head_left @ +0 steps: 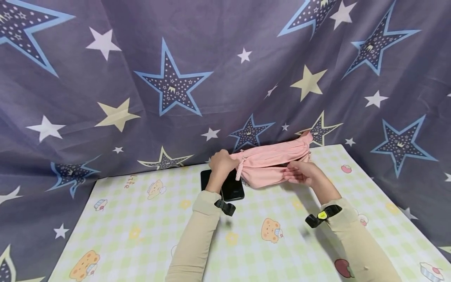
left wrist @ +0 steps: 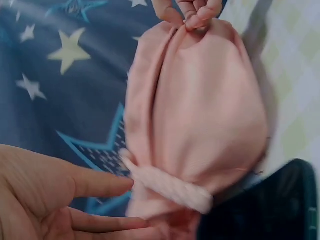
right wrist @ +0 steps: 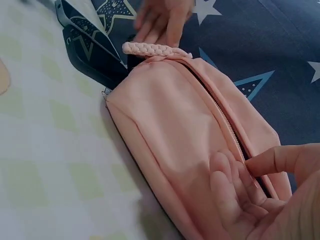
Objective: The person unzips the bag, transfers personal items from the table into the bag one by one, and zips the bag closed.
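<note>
Between left hand point(head_left: 223, 163), fingers gripping one end, and right hand point(head_left: 302, 173), fingers pinching the zip point(right wrist: 230, 127) edge, holding a pink fabric pouch point(head_left: 262, 178), seemingly already unzipped, near a black glossy-screened device point(head_left: 234, 188), with remaining work impossible to tell.

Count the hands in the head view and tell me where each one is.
2: the left hand at the left end of the pink pouch, and the right hand at its partly open zip.
</note>
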Demonstrator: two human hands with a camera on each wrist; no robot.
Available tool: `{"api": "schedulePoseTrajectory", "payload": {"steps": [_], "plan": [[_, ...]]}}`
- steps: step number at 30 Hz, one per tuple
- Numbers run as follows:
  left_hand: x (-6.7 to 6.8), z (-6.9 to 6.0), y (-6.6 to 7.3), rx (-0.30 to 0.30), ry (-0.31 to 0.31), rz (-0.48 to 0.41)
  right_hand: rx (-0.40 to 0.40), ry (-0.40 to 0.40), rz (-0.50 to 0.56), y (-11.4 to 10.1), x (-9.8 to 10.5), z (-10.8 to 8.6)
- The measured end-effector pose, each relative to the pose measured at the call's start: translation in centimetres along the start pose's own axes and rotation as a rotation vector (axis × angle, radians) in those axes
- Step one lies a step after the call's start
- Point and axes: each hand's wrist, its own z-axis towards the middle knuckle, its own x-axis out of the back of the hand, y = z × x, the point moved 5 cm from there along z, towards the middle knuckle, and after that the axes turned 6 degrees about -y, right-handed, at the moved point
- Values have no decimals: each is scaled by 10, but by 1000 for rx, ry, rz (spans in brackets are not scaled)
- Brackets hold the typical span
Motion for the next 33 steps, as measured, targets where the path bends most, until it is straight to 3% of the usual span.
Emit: {"api": "schedulePoseTrajectory", "payload": {"steps": [2,4,6,9,13,16,20,23,28,33], "plan": [[8,-5,11,-66,66,27,6,7,31,3,0,-1],[13,-8,23,-165,111,-11,15,9,79,6,-2,-2],[13,-9,34,-269,113,-74,23,17,140,9,-3,-2],[4,-8,49,-389,56,-122,32,18,226,14,-5,-4],[-16,-6,69,-506,1,-38,52,29,321,19,-7,-7],[-28,-6,82,-564,23,70,74,56,396,20,-7,-8],[-33,-5,92,-581,80,149,102,129,480,16,-8,-10],[-32,-2,94,-554,135,140,117,179,509,11,-9,-13],[-23,-2,92,-495,166,39,152,214,515,-3,-9,-20],[-16,-6,88,-439,128,-80,233,280,435,-21,-2,-28]]}}
